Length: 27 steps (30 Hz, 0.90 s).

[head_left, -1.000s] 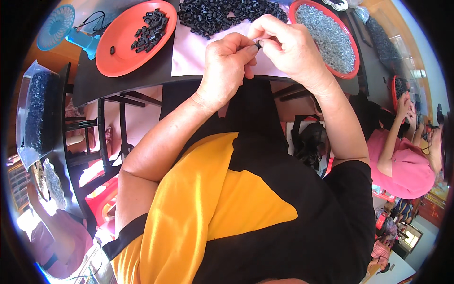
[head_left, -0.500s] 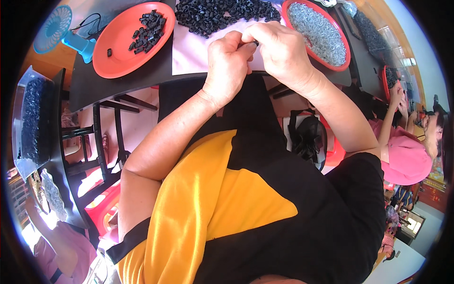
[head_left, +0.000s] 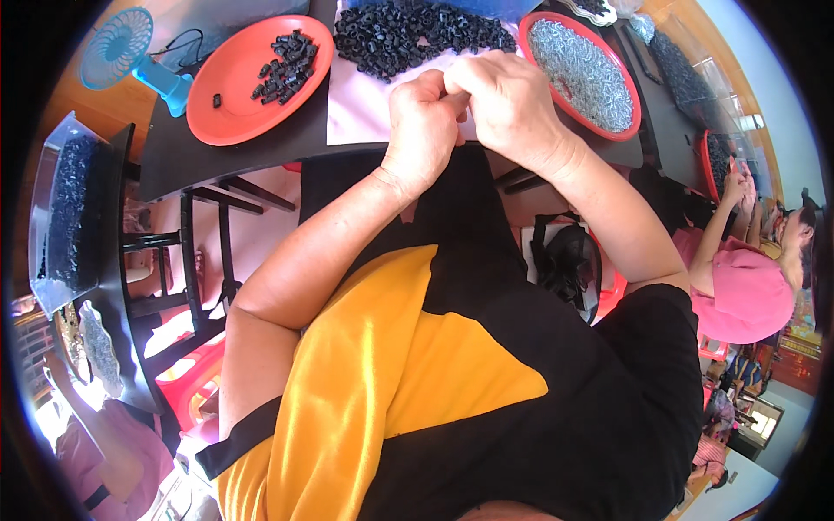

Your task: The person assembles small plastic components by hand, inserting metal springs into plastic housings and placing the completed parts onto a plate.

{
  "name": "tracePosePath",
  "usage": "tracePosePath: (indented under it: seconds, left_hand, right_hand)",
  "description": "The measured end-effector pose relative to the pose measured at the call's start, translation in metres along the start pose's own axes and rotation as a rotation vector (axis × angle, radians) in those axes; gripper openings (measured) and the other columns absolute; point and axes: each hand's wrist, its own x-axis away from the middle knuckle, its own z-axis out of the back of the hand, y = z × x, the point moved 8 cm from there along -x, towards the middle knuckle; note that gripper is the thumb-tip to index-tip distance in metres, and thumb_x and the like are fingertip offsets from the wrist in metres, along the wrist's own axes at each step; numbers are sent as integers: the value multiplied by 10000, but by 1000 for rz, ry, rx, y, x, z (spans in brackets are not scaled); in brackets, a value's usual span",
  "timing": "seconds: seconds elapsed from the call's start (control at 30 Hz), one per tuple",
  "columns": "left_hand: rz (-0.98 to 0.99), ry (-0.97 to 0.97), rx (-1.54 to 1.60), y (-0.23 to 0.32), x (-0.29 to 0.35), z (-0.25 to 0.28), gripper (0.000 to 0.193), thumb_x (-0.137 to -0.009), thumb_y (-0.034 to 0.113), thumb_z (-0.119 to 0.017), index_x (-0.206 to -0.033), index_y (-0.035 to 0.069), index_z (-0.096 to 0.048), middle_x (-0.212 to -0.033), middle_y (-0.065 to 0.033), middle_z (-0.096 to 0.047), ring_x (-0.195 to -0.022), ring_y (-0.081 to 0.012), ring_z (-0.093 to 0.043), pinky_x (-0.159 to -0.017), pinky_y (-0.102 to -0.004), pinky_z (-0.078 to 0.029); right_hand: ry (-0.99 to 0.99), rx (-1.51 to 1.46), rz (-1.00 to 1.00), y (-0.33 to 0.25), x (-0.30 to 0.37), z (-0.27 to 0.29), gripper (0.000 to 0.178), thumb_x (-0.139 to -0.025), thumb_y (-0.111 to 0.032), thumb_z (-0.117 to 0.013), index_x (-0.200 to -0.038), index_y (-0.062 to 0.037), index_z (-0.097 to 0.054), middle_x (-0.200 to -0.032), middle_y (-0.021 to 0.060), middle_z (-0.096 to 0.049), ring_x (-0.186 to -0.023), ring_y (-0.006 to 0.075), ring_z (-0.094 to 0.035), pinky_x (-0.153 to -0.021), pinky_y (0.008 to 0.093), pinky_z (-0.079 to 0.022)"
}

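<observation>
Your right hand (head_left: 506, 108) had drawn in against your left hand (head_left: 420, 126) since the earliest frame, with its knuckles turned up, and the small dark piece that had shown between your fingertips had gone out of sight.

At the far left, a clear box (head_left: 41, 234) with dark contents stood beside the table (head_left: 169, 161). Next to it, on your table, was a blue fan (head_left: 117, 56), its round head tilted outward. Then came an orange-red plate (head_left: 217, 126), bearing a loose heap of black pieces (head_left: 289, 65) toward its right side; one single black piece (head_left: 216, 101) lay apart from them on the left.

Right of the plate, a pale pink sheet (head_left: 354, 117) covered the middle of the table, with a broad pile of black parts (head_left: 408, 39) spread over its far portion. Before that pile you had both hands raised and touching, fingers curled inward. Your fingertips were hidden behind your knuckles, so the state of the grip in either hand could not be told, nor whether a piece was between them.

Just beyond your right hand, a red tray (head_left: 636, 113) held a mass of clear, silvery bits (head_left: 580, 69). At the far right sat a co-worker in a pink top (head_left: 743, 295), hands raised near a red container (head_left: 709, 174).
</observation>
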Motion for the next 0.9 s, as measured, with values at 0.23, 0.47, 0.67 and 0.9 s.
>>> tracePosePath:
  seconds: [0.23, 0.47, 0.67, 0.9]
  left_hand:
    - [25, 29, 31, -3, 1, -1, 124, -865, 52, -616, -783, -40, -611, -640, -71, -606, -473, -114, -547, -387, -258, -416]
    - [-9, 126, 166, -4, -1, 2, 106, -854, 6, -619, -762, -47, -623, -669, -60, -606, -552, -119, -554, -457, -267, -439]
    - [140, 198, 209, -1, 0, -2, 114, -834, -46, -541, -780, -57, -640, -710, -82, -617, -590, -143, -545, -505, -283, -441]
    - [79, 189, 130, -3, -1, 0, 139, -814, -68, -519, -806, -68, -657, -713, -70, -616, -584, -141, -543, -511, -278, -431]
  right_hand:
    - [157, 134, -91, -18, 12, 5, 261, -703, -62, -645, -948, -80, -557, -764, 57, -610, -768, 260, -607, -691, 386, -478]
    - [302, 55, -156, -17, 20, 3, 369, -663, -22, -671, -1025, -56, -607, -838, 82, -647, -780, 281, -615, -694, 399, -482]
    - [397, 22, -161, -8, 25, -1, 320, -647, 52, -669, -948, -49, -627, -821, 84, -654, -745, 283, -626, -647, 385, -492]
    - [482, 16, -138, -9, 36, -2, 260, -648, -109, -674, -889, -72, -584, -747, 67, -561, -695, 271, -561, -612, 394, -437]
